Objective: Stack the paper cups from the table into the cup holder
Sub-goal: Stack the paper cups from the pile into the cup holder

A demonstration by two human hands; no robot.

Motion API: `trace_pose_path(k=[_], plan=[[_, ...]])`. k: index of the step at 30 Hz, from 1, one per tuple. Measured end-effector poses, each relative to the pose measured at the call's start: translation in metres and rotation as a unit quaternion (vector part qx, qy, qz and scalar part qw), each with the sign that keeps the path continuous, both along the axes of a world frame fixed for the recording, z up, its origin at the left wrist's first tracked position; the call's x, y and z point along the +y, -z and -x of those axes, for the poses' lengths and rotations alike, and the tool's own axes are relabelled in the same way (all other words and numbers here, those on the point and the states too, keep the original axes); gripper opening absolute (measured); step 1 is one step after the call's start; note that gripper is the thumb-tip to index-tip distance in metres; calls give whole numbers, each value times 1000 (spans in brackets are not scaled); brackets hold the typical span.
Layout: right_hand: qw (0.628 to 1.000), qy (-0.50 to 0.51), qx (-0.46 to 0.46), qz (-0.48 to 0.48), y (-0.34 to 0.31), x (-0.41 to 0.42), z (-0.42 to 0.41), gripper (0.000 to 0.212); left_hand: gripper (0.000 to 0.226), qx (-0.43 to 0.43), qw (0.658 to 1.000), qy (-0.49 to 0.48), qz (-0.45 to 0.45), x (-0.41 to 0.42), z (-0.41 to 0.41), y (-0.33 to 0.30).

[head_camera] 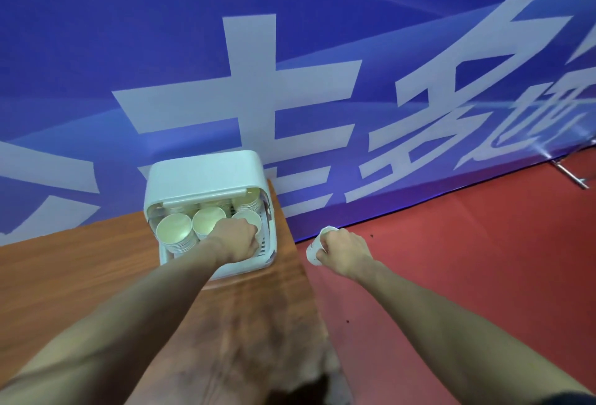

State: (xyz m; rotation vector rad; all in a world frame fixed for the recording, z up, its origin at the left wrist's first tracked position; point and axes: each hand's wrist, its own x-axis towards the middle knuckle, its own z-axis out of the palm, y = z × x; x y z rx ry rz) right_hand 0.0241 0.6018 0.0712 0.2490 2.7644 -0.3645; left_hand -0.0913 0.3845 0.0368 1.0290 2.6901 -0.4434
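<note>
Inside the cup holder (209, 178), the left hand (237, 238) grips a cup stack (248, 219); the right hand (343, 251) clasps 1 paper cup (317, 245).

A blue banner (290, 33) with large white characters filled the wall behind the wooden counter (80, 275). Right of the counter lay a red floor (467, 259), meeting the banner's lower edge. A metal bar (569, 175) rested on the floor near that edge.

White cup holder (206, 175), cream-lined paper cups (174, 228), reddish-brown wood-grain table (80, 275), red floor (483, 243), blue white-lettered banner (290, 49)
</note>
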Motion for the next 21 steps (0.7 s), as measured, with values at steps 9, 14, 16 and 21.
trace_pose_path(k=[9,14,16,21], plan=[[996,-42,78,-32,-21,-31,29,18,34,25,998,-4,-52,-27,7,-34],[981,-128,136,-53,-44,-65,50,29,29,28,995,-37,-84,-66,12,-58],[972,-170,152,-65,-47,-80,57,28,29,38,994,-58,-85,-84,13,-61],[948,-247,154,-126,-37,-110,70,18,31,44,992,-93,-77,-125,6,-56]])
